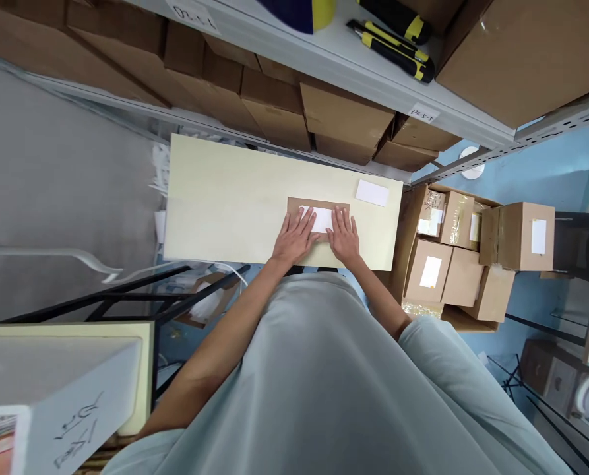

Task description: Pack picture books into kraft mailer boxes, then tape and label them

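Flatly, both hands [295, 240] [344, 239] on white label [322, 219]

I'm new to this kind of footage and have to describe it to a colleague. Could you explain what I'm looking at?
There is no machine here: just a person's two bare hands. The only picture comes from a camera worn on that person's head, looking forward and down, so their shirt fills the bottom.

The left hand and right hand lie flat, fingers spread, over the two ends of a white label on a brown cardboard piece. Nothing is gripped. How thick the cardboard is, I can't tell.

That sits on a pale tabletop, with another white slip near its far right corner. Beyond is a shelf with yellow-and-black cutters; to the right, a large open carton holds smaller boxes.
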Motion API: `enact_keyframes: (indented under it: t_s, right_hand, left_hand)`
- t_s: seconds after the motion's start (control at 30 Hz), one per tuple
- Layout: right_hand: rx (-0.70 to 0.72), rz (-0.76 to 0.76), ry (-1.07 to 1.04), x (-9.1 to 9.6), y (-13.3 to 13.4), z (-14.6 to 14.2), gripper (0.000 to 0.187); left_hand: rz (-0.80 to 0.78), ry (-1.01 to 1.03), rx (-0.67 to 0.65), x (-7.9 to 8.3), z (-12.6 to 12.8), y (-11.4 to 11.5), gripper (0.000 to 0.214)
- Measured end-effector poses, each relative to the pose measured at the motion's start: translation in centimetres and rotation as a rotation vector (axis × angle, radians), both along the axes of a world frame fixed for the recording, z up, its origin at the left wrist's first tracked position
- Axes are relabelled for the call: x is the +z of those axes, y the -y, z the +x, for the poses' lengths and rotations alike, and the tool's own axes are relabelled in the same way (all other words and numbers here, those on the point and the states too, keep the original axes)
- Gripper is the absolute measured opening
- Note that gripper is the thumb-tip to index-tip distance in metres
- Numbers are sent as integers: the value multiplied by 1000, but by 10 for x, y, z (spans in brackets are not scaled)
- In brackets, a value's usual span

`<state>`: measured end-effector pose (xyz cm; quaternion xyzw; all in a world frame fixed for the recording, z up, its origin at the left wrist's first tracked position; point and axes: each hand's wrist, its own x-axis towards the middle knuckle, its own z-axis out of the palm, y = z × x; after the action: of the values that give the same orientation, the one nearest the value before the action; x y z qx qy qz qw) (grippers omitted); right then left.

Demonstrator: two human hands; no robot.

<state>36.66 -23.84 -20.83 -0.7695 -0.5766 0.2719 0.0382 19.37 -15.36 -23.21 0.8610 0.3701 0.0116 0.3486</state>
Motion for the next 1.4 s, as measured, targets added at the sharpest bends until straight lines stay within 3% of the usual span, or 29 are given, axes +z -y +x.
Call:
enact_keyframes:
  t_s: [0.17, 0.33, 0.6, 0.87, 1.07, 1.3, 1.4]
  right_hand:
    - [-105, 52, 37, -6, 8, 1, 68]
    - [-18, 105, -27, -13, -8, -9, 64]
    - [-126, 160, 63, -30, 11, 5, 63]
    - [51, 242, 61, -50, -4, -14, 61]
    - [-109, 228, 127, -50, 13, 3, 62]
    - [-86, 214, 54, -54, 3, -6, 62]
    - [-200, 195, 6, -54, 10, 1, 62]
  left_hand:
    - [68, -39, 105, -4, 1, -4, 77]
    - [82, -45, -36, -1, 12, -1, 72]
    - [206, -144, 81, -22, -23, -28, 71]
    - [236, -134, -82, -31, -11, -16, 69]
    - [245, -147, 40, -35, -25, -20, 70]
    - [201, -96, -63, -38, -4, 2, 70]
    - [169, -110, 55, -35, -15, 3, 68]
